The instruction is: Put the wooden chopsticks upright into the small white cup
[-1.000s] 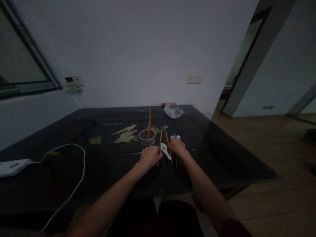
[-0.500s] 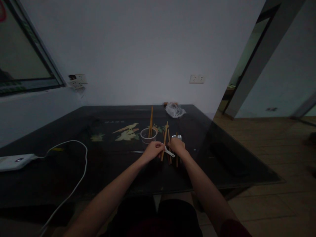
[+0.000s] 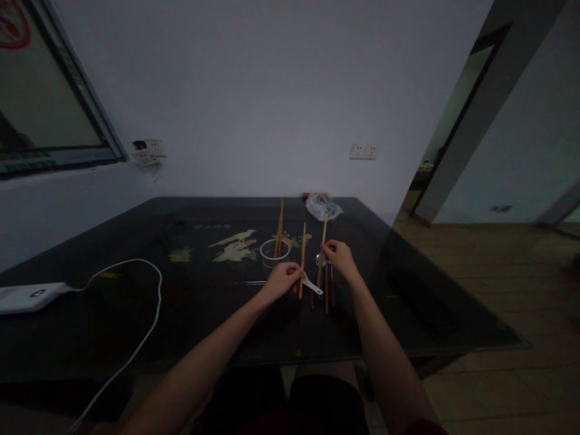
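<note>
My left hand (image 3: 283, 280) is closed on a wooden chopstick (image 3: 303, 249) that stands steeply tilted. A white spoon (image 3: 314, 287) sticks out beside its fingertips; whether these fingers also grip it I cannot tell. My right hand (image 3: 341, 257) pinches another chopstick (image 3: 324, 229), its upper end pointing toward the wall. Below and between the hands lie more chopsticks (image 3: 327, 296) and a metal spoon (image 3: 319, 260), partly covered by the right hand. Behind my left hand stands a clear plastic cup (image 3: 274, 262) with several chopsticks (image 3: 278, 229) leaning in it.
A crumpled clear plastic bag (image 3: 322, 208) lies at the back of the dark table (image 3: 217, 332). On the left is a white power strip (image 3: 31, 298) with its cable (image 3: 159, 284). A dark flat object (image 3: 423, 302) lies on the right. The wall (image 3: 272, 109) borders the table's far side.
My right hand has risen slightly to the right, lifting a chopstick from among those on the table. My left hand keeps its chopstick nearly in place. The view has tilted slightly.
</note>
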The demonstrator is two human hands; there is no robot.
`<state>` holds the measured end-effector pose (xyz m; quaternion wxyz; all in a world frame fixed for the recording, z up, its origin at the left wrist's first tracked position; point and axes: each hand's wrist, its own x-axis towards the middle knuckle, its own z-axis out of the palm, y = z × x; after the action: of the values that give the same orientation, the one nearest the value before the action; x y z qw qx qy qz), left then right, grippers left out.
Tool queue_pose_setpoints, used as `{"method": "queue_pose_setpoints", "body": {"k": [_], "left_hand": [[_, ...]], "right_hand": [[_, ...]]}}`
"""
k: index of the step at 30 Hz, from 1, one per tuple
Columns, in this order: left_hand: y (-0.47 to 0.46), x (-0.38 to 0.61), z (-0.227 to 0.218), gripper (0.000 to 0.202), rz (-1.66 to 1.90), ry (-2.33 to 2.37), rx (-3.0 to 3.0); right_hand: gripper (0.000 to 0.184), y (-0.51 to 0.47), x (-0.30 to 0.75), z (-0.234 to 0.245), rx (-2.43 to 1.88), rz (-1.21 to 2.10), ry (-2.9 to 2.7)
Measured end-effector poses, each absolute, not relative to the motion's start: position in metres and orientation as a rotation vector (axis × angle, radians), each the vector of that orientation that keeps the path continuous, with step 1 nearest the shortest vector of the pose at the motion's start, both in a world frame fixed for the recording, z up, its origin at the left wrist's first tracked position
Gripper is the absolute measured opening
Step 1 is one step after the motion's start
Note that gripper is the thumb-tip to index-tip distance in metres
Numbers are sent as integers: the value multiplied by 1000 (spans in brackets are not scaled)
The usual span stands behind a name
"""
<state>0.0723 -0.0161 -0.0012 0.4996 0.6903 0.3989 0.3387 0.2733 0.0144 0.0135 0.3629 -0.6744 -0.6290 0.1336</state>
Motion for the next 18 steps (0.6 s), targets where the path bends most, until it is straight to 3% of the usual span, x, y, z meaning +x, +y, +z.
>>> {"method": "queue_pose_setpoints", "body": {"k": [5, 13, 18], "left_hand": [[-18, 73, 1, 31, 840, 972, 1703], [-17, 72, -2, 28, 852, 975, 1755], [-16, 71, -3, 29, 841, 962, 1783]], "right_hand": [[31, 13, 274, 20, -1437, 399, -1434], [32, 4, 246, 16, -1263, 1004, -1500], [27, 1, 236, 14, -1229, 1190, -1432]]}}
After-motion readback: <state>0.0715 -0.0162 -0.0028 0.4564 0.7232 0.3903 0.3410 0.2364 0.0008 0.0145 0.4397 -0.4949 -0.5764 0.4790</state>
